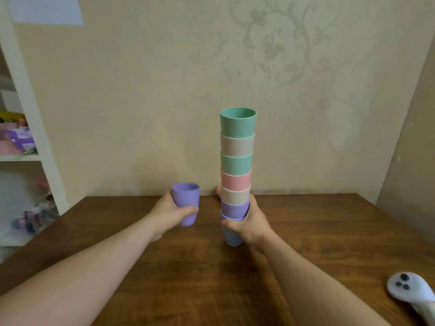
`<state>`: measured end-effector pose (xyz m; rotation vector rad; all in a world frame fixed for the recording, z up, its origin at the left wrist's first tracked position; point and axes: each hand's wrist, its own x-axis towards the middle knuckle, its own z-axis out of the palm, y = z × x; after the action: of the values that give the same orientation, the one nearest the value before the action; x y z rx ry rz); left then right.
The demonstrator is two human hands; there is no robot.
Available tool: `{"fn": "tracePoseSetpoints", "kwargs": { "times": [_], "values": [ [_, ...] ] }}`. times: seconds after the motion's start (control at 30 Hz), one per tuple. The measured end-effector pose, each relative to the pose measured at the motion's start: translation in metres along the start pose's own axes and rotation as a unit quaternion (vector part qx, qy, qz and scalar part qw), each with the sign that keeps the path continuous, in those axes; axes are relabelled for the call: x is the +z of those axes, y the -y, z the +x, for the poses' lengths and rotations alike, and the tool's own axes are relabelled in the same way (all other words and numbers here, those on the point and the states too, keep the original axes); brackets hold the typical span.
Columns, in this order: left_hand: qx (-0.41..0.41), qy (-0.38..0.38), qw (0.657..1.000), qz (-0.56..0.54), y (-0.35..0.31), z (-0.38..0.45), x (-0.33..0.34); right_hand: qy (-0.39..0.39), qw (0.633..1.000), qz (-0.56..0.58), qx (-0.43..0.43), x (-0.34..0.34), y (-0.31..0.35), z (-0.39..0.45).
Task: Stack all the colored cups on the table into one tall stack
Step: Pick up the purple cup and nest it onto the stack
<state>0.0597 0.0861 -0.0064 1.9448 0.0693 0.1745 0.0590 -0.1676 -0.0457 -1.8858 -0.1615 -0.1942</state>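
Left hand (170, 214) wraps a lone purple cup (186, 203), raised beside the stack (236, 175). Right hand (249, 223) clasps the stack's base, seven cups nested, green uppermost. Risk: the tall column sways or tips if gripped only low while the last cup goes on. Brown wooden table (188, 267); patterned beige wall (141, 102); white shelf (28, 137) left; controller (410, 290) near right.

A stack (236, 175) of seven nested cups is seen upright on the table (317, 231), openings up: from the top green, beige, green, pink, beige, purple, and pale blue at the base. It is gripped low down. A single purple cup (186, 203) is held upright just left of the stack, apart from it.
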Motion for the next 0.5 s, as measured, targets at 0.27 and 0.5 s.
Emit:
{"fn": "tracePoseSetpoints", "kwargs": {
  "times": [0.27, 0.5],
  "values": [
    [0.190, -0.055, 0.906, -0.374, -0.192, -0.006, -0.029, 0.015, 1.000, -0.004, 0.014, -0.001, 0.003, -0.002],
    [0.228, -0.002, 0.921, -0.316, -0.241, -0.014, 0.009, 0.018, 1.000, -0.020, 0.013, -0.001, 0.007, -0.002]
  ]
}}
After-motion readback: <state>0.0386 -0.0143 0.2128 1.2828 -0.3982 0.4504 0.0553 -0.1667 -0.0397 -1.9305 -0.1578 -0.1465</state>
